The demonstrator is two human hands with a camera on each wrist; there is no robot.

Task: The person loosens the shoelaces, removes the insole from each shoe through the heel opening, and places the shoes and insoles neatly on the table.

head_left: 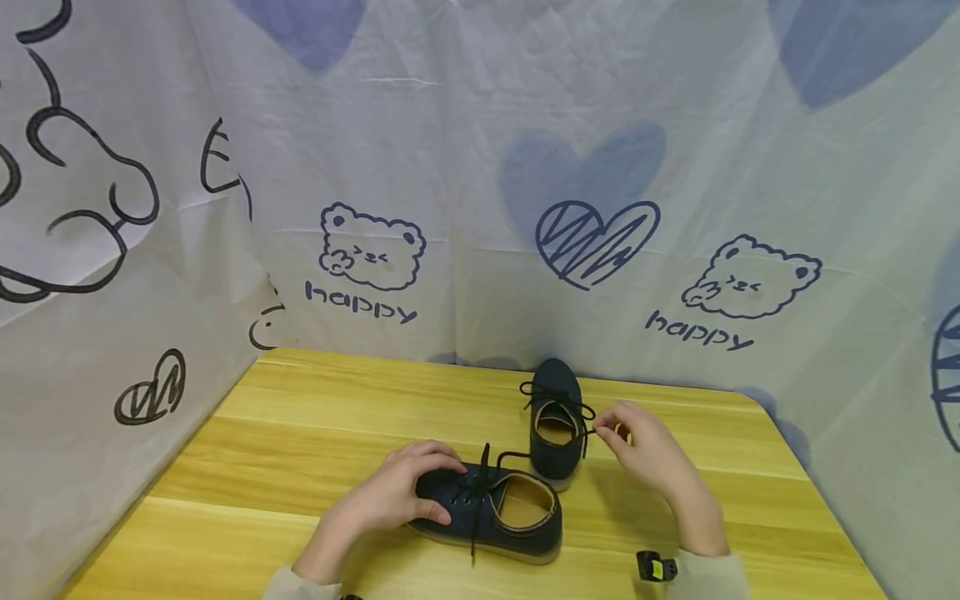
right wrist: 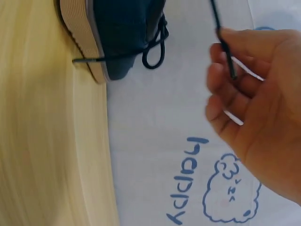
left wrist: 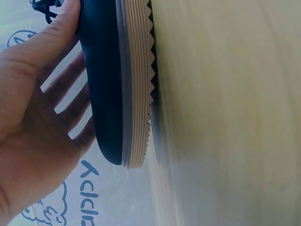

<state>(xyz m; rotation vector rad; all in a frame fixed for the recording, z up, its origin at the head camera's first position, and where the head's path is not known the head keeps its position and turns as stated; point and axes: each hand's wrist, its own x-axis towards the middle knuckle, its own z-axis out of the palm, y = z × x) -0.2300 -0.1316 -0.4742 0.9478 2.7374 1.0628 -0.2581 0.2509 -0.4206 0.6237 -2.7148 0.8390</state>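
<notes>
A dark navy lace-up shoe (head_left: 510, 533) lies on the table with its toe pointing left. My left hand (head_left: 408, 487) grips it over the toe; in the left wrist view the thumb (left wrist: 56, 33) lies on one side and the fingers go behind the shoe (left wrist: 103, 94). One black lace end hangs down its near side. My right hand (head_left: 641, 446) pinches a black shoelace (right wrist: 225, 47) by its end, beside the heel of the second navy shoe (head_left: 556, 462). That shoe points away, its laces tied in a bow (head_left: 558, 398).
Both shoes stand on a yellow wood-grain table (head_left: 300, 425). A white cloth (head_left: 480, 167) printed with hearts and bears hangs along its back and left. A black band with a small device (head_left: 656, 567) is at my right wrist.
</notes>
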